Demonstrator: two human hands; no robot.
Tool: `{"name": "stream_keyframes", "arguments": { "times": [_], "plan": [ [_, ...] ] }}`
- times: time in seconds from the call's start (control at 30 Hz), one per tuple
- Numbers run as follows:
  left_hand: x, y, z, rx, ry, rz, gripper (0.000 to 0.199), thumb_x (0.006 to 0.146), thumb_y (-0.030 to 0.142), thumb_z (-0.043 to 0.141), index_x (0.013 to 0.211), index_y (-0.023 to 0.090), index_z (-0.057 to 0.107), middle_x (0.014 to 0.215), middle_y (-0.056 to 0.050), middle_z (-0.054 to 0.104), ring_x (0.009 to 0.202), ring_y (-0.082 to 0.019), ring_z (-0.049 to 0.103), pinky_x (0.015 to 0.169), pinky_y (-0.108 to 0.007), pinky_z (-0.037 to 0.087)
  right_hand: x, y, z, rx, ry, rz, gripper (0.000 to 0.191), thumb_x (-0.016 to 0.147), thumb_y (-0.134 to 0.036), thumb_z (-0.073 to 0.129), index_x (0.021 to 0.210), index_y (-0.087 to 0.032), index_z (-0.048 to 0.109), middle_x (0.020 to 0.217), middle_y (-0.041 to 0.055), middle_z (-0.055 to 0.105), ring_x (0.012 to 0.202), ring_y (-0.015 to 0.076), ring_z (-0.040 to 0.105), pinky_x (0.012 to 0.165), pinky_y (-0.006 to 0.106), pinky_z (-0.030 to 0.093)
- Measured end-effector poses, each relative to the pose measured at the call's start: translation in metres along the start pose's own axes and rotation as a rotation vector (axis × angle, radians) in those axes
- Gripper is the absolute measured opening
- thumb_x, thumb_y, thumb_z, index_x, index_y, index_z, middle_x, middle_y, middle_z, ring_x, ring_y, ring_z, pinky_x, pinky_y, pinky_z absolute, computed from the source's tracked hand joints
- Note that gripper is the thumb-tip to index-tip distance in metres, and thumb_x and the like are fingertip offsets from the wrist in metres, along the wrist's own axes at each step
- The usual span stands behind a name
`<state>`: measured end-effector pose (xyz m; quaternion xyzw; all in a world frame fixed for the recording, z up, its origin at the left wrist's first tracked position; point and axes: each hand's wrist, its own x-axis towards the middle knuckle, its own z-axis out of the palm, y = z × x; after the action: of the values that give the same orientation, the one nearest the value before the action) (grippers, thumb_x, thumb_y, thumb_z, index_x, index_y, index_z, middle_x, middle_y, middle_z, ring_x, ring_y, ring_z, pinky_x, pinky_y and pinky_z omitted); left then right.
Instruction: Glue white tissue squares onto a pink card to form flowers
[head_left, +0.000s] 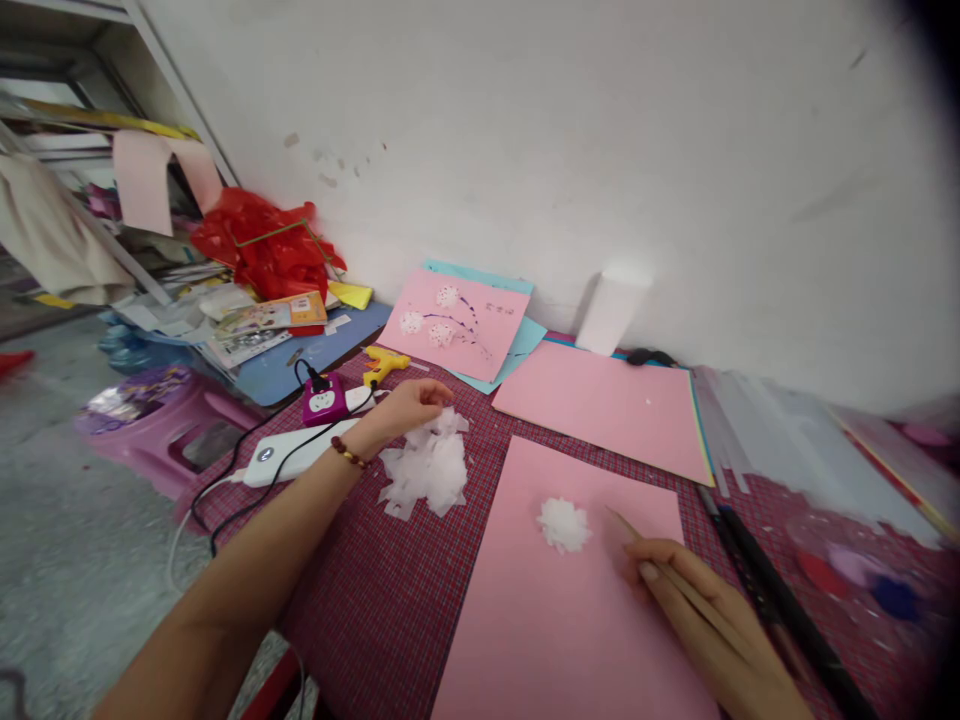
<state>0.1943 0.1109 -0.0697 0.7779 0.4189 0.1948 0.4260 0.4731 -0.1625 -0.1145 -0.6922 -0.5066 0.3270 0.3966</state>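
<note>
A pink sheet lies on the checked tablecloth, with a round white paper flower on its upper part. My right hand holds a thin wooden stick, its tip just right of the flower. A pile of white paper pieces lies left of the sheet. At the pile's upper edge is my left hand, its fingers curled together; anything between the fingertips is too small to make out.
Behind are a flower picture and stacked pink paper. A yellow glue gun, purple socket and white power bank with cables lie left. Brushes and a paint palette are right.
</note>
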Motion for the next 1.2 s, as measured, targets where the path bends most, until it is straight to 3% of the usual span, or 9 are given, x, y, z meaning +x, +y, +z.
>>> {"name": "stream_keyframes", "arguments": {
  "times": [0.1,0.2,0.27,0.4,0.47,0.6,0.8,0.97,1.2],
  "plan": [
    [-0.013,0.013,0.000,-0.169,-0.136,-0.017,0.031,0.075,0.020,0.051,0.105,0.015,0.059,0.075,0.003,0.058,0.059,-0.006,0.052,0.051,-0.016,0.039,-0.001,0.001,0.001,-0.010,0.004,0.024,0.028,0.085,-0.045,0.050,0.092,-0.023,0.065,0.075,0.0033,0.065,0.073,0.0195,0.063,0.064,0.026,0.052],
    [-0.023,0.022,0.001,-0.175,-0.266,-0.028,0.032,0.075,0.023,0.054,0.106,0.015,0.059,0.081,0.001,0.059,0.063,-0.007,0.054,0.056,-0.019,0.045,-0.002,0.000,0.003,0.018,0.019,0.042,0.027,0.085,-0.045,0.050,0.092,-0.023,0.064,0.074,0.0026,0.064,0.072,0.0189,0.062,0.064,0.026,0.051],
    [-0.024,0.023,0.001,-0.078,-0.235,-0.011,0.028,0.076,0.026,0.056,0.101,0.013,0.061,0.081,-0.001,0.060,0.065,-0.008,0.054,0.057,-0.020,0.044,-0.001,-0.002,0.004,0.047,0.043,0.053,0.027,0.085,-0.046,0.051,0.090,-0.023,0.065,0.073,0.0026,0.063,0.071,0.0190,0.061,0.064,0.027,0.051],
    [-0.015,0.022,-0.005,0.132,0.026,0.050,0.021,0.080,0.028,0.052,0.086,0.012,0.062,0.072,0.000,0.059,0.060,-0.007,0.049,0.053,-0.018,0.037,0.000,-0.004,0.005,0.067,0.038,0.061,0.029,0.082,-0.047,0.053,0.088,-0.023,0.066,0.072,0.0035,0.064,0.069,0.0202,0.062,0.062,0.028,0.052],
    [-0.008,0.023,-0.008,0.238,0.077,0.091,0.022,0.082,0.030,0.048,0.075,0.012,0.060,0.063,0.003,0.052,0.056,-0.006,0.044,0.051,-0.018,0.033,0.001,-0.004,0.005,0.052,0.032,0.060,0.029,0.082,-0.048,0.052,0.089,-0.023,0.066,0.071,0.0040,0.064,0.069,0.0208,0.062,0.061,0.029,0.051],
    [0.009,0.026,-0.005,0.345,-0.061,0.145,0.031,0.084,0.032,0.043,0.064,0.013,0.057,0.058,0.005,0.048,0.056,-0.004,0.042,0.051,-0.016,0.031,0.001,-0.004,0.005,0.021,0.027,0.044,0.029,0.084,-0.047,0.050,0.088,-0.023,0.065,0.072,0.0034,0.064,0.070,0.0204,0.062,0.062,0.028,0.051],
    [0.028,0.016,0.008,0.312,-0.290,0.106,0.014,0.068,0.026,0.058,0.067,0.012,0.061,0.061,0.002,0.056,0.053,-0.008,0.048,0.046,-0.017,0.034,0.001,-0.003,0.006,0.062,0.026,0.024,0.026,0.086,-0.043,0.050,0.090,-0.022,0.064,0.073,0.0026,0.063,0.069,0.0181,0.061,0.062,0.027,0.050],
    [0.024,0.015,0.007,0.192,-0.273,0.100,0.011,0.071,0.026,0.054,0.072,0.014,0.054,0.063,0.002,0.051,0.054,-0.008,0.046,0.048,-0.018,0.034,-0.001,-0.004,0.006,0.162,0.045,0.078,0.020,0.085,-0.039,0.055,0.088,-0.022,0.063,0.074,0.0011,0.063,0.069,0.0159,0.060,0.065,0.026,0.048],
    [0.011,0.034,0.003,0.024,-0.278,0.022,0.016,0.074,0.031,0.059,0.071,0.017,0.052,0.058,0.001,0.055,0.048,-0.008,0.046,0.043,-0.018,0.030,-0.001,0.000,0.007,0.455,0.189,0.096,0.012,0.084,-0.033,0.057,0.086,-0.022,0.061,0.072,0.0001,0.063,0.066,0.0149,0.057,0.066,0.027,0.046]
  ]
}}
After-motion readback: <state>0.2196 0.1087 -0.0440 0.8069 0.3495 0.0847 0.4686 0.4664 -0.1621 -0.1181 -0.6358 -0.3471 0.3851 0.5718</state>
